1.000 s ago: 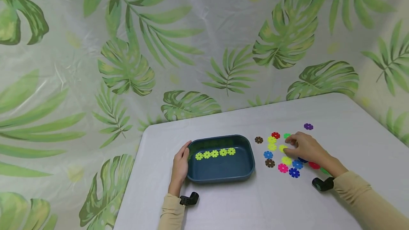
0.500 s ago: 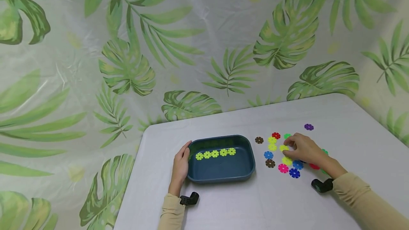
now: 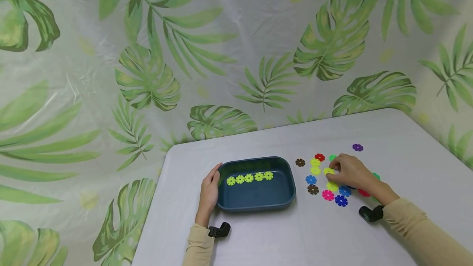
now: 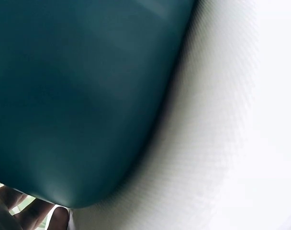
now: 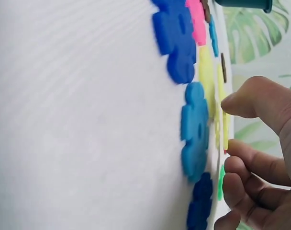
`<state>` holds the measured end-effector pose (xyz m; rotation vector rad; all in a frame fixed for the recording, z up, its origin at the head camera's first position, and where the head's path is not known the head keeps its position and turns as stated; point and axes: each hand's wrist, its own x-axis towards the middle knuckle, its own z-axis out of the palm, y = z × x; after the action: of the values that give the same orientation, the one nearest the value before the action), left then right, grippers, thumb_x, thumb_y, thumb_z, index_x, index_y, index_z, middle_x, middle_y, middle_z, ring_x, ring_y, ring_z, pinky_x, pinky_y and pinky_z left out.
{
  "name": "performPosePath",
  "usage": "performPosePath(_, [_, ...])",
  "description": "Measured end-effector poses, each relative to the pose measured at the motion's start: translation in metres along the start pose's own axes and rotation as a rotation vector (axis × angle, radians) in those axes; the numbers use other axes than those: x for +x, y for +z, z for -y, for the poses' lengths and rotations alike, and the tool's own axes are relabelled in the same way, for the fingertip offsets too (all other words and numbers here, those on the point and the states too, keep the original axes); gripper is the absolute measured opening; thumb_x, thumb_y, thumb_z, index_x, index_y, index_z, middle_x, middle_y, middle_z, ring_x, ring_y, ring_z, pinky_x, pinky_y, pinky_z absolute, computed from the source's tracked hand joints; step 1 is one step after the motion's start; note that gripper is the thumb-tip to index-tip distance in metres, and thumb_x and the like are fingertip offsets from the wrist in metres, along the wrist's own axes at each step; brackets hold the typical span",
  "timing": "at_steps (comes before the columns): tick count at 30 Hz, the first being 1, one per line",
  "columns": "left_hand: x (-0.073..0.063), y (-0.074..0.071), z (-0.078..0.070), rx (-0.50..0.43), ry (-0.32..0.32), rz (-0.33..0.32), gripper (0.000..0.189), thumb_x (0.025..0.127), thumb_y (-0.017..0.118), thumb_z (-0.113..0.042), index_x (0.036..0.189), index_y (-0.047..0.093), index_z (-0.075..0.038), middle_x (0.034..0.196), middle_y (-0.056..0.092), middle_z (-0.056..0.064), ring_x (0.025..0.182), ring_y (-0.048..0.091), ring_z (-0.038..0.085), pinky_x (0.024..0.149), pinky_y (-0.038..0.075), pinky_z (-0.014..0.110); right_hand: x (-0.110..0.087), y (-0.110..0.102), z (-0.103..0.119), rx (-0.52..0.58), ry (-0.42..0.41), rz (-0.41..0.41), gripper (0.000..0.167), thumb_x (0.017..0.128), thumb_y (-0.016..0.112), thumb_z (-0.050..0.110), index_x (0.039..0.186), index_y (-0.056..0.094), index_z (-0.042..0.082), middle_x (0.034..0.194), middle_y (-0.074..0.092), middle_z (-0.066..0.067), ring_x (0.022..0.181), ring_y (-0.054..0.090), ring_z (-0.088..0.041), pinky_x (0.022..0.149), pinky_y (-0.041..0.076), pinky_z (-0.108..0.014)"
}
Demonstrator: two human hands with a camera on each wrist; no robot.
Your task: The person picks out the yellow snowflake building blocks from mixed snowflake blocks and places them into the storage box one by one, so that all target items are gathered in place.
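Observation:
My left hand point(image 3: 209, 192) holds the left end of a dark blue-green plastic basin point(image 3: 256, 198), its fingers along the outer wall. In the left wrist view the basin's wall point(image 4: 78, 110) fills much of the picture, with fingertips at its lower edge. Inside the basin lies a row of several yellow notched plastic discs point(image 3: 249, 178). On the right, my right hand point(image 3: 350, 171) pinches a yellow notched disc point(image 3: 328, 171) between thumb and index finger. The right wrist view shows the thumb point(image 5: 260, 96) and fingertips at that disc's edge, with the other fingers curled.
Around my right hand lie loose notched discs: brown point(image 3: 300, 162), red point(image 3: 319, 157), light blue point(image 3: 311, 180), pink point(image 3: 328, 195), dark blue point(image 3: 341, 200) and more yellow ones point(image 3: 315, 170). A purple disc point(image 3: 357, 147) lies farther back. A leaf-patterned curtain point(image 3: 221, 73) hangs behind the white table point(image 3: 266, 237).
My right hand has lowered slightly, and its thumb and index finger have closed together on the yellow disc. The left hand and basin stay in place.

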<state>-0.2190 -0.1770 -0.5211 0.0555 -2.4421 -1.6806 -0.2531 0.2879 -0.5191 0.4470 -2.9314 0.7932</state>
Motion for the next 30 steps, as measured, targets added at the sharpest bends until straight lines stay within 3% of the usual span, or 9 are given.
performPosePath(9, [0.0, 0.0, 0.0, -0.007, 0.01, -0.001, 0.041, 0.111, 0.042, -0.029, 0.147, 0.056, -0.015, 0.152, 0.05, 0.005, 0.145, 0.038, 0.029, 0.119, 0.028, 0.053, 0.016, -0.004, 0.021, 0.006, -0.057, -0.027, 0.031, 0.077, 0.086, 0.026, 0.092, 0.073, 0.002, 0.082, 0.06, -0.002, 0.074, 0.052, -0.018, 0.065, 0.05, -0.031])
performPosePath(21, [0.0, 0.0, 0.002, -0.013, 0.016, -0.001, 0.04, 0.11, 0.043, -0.028, 0.146, 0.057, -0.017, 0.151, 0.051, 0.005, 0.145, 0.038, 0.03, 0.118, 0.028, 0.054, 0.045, -0.009, 0.061, 0.035, -0.217, -0.075, 0.025, 0.078, 0.085, 0.022, 0.091, 0.073, 0.004, 0.084, 0.063, -0.005, 0.076, 0.055, -0.018, 0.067, 0.05, -0.035])
performPosePath(30, [0.001, 0.0, 0.002, -0.019, 0.018, 0.001, 0.041, 0.111, 0.042, -0.029, 0.147, 0.056, -0.015, 0.152, 0.05, 0.006, 0.145, 0.037, 0.031, 0.119, 0.027, 0.055, 0.064, -0.006, 0.097, 0.067, -0.267, -0.045, 0.024, 0.079, 0.084, 0.022, 0.093, 0.073, 0.005, 0.087, 0.063, -0.006, 0.079, 0.058, -0.02, 0.069, 0.05, -0.036])
